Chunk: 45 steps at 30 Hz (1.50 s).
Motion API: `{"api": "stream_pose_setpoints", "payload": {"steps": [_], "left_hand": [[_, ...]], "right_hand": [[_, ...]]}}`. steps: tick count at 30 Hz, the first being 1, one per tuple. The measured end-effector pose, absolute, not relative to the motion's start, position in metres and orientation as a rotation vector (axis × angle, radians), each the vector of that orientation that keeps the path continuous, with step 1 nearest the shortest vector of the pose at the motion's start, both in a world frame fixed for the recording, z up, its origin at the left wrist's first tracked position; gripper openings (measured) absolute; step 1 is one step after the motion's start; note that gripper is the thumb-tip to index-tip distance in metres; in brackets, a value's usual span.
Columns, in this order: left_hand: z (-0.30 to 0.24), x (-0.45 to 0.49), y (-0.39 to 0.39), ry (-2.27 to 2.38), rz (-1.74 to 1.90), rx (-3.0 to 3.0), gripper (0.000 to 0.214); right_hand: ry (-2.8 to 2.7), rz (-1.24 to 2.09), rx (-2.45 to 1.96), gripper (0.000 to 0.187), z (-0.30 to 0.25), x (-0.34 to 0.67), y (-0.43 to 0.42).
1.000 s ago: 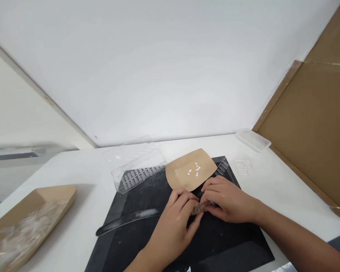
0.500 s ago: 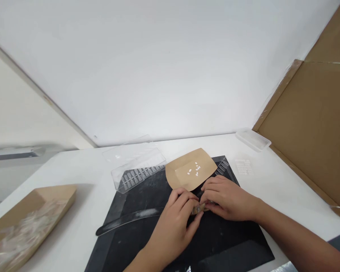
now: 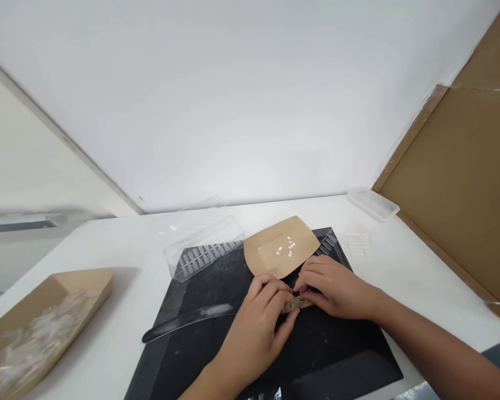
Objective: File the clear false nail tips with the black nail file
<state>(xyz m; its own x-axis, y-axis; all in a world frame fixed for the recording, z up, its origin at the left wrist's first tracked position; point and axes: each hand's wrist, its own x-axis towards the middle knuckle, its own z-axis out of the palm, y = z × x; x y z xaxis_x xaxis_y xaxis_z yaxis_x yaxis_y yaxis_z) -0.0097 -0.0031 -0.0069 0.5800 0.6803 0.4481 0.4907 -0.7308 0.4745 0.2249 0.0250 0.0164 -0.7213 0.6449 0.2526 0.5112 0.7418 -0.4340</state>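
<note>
1. At a white table [image 3: 108,244], over a black mat [image 3: 337,355], a person's left hand [image 3: 256,333] and right hand [image 3: 337,289] meet near the mat's middle, fingertips pinched on a small tan piece [image 3: 299,303]. It shows a dark speck and a metallic glint, but it is too small to identify.
2. Both hands are closed in a grip, not released, with the piece held between them just above the mat. Held from both sides with the wrists turned inward, it appears steadied for close, fine handling.
3. Just beyond the fingers, a kraft tray [image 3: 260,253] rests on the mat, within easy reach, with white bits [image 3: 289,247] clustered at its center.
4. To the far left of that tray, a clear case [image 3: 204,247] holding rows of tips overlaps the mat's edge. A clear lid [image 3: 183,222] lies behind it, and a curved strip [image 3: 187,325] lies on the mat left of the hands.
5. At near left, well apart from the mat, a second kraft tray [image 3: 83,283] holds a heap of clear pieces [image 3: 37,339].
6. At far right, a plastic tray [image 3: 373,204] and a sheet of small clear pieces [image 3: 358,244] sit on the table, with a cardboard panel [image 3: 454,166] rising beyond them.
</note>
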Motion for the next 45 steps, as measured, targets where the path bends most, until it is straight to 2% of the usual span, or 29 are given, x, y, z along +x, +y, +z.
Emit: {"api": "stream_pose_setpoints", "payload": {"steps": [13,24,35,45], "left_hand": [[-0.009,-0.01,-0.002,0.978,0.888,2.503,0.01],[-0.013,-0.011,-0.005,1.089,0.932,2.437,0.026],[-0.012,-0.01,-0.003,1.077,0.893,2.445,0.021],[-0.009,-0.011,-0.005,1.053,0.882,2.455,0.016]], "right_hand": [[-2.39,0.367,-0.873,0.006,0.019,0.222,0.024],[-2.362,0.261,-0.764,0.004,0.007,0.216,0.022],[-2.417,0.279,-0.73,0.001,0.007,0.215,0.02],[-2.496,0.289,-0.756,0.008,0.015,0.223,0.024]]}}
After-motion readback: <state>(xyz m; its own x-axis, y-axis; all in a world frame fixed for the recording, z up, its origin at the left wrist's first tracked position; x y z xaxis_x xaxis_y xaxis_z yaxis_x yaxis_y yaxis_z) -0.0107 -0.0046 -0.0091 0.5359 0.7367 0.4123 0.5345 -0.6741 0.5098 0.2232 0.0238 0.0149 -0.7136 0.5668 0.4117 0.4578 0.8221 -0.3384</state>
